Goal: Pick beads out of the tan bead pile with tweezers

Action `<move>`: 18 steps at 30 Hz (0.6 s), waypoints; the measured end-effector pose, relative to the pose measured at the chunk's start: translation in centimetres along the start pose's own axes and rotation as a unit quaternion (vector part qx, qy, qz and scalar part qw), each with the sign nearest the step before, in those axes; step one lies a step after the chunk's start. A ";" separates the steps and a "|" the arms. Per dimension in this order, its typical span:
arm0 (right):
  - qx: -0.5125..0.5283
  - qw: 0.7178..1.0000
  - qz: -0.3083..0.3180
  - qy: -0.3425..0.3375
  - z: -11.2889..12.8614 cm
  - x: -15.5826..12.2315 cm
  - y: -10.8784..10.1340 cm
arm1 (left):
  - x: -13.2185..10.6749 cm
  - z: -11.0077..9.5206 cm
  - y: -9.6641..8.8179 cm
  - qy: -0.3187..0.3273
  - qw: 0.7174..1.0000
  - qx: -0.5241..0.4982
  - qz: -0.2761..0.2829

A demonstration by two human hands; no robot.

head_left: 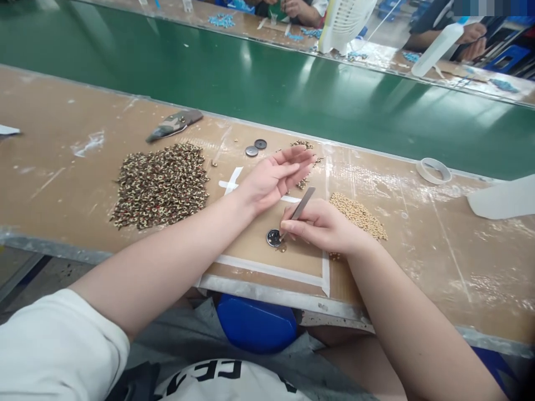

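Note:
My right hand (pixel 320 223) is closed around metal tweezers (pixel 304 203), which slant down to a small round dish (pixel 267 238) with something black and glossy in it. The tweezers' tips are close to the dish's right edge, partly hidden by my fingers. My left hand (pixel 273 175) hovers farther forward, palm turned up and fingers stretched out. Behind its fingers lies a small cluster of dark and yellowish parts (pixel 303 145), partly covered by the hand. A pile of tiny beige pieces (pixel 359 214) spreads just right of my right hand.
A large heap of dark and cream parts (pixel 161 186) lies left. Two round lids (pixel 256 148), a camouflage-patterned item (pixel 174 125) and a tape roll (pixel 433 171) sit along the back. Beyond runs a green conveyor belt (pixel 188 61). Across it, other people's hands (pixel 295 8) work.

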State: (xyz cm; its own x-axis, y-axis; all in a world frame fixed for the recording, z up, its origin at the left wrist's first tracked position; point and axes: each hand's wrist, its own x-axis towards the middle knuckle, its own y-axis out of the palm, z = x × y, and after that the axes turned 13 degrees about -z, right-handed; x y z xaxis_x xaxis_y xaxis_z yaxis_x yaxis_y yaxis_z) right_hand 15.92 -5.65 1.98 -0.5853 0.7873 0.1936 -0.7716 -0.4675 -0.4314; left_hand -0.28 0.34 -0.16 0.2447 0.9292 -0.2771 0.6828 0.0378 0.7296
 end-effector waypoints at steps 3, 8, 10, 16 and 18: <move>-0.030 0.999 0.017 -0.024 0.1 0.1 0.1 | -0.1 -0.1 0.1 -0.010 1.000 -0.007 -0.009; -0.054 0.998 0.017 -0.032 0.0 0.0 0.4 | -0.1 -0.1 0.1 -0.023 0.999 -0.011 -0.031; -0.046 0.998 0.021 -0.038 -0.1 0.0 0.5 | -0.1 -0.1 0.2 -0.021 0.999 0.002 -0.025; -0.067 0.997 0.032 -0.038 -0.2 0.1 0.6 | -0.1 -0.4 0.3 -0.010 0.995 0.091 -0.031; -0.069 0.997 0.034 -0.033 -0.1 0.1 0.6 | -0.1 -0.4 0.3 0.000 0.991 0.132 -0.038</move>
State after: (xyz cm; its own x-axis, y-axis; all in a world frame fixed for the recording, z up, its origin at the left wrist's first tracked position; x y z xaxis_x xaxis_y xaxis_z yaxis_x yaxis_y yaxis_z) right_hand 15.41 -5.81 1.62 -0.6542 0.7251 0.2153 -0.6905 -0.4564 -0.5611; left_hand -0.36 0.36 0.32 0.1855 0.9275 -0.3246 0.8553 0.0103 0.5181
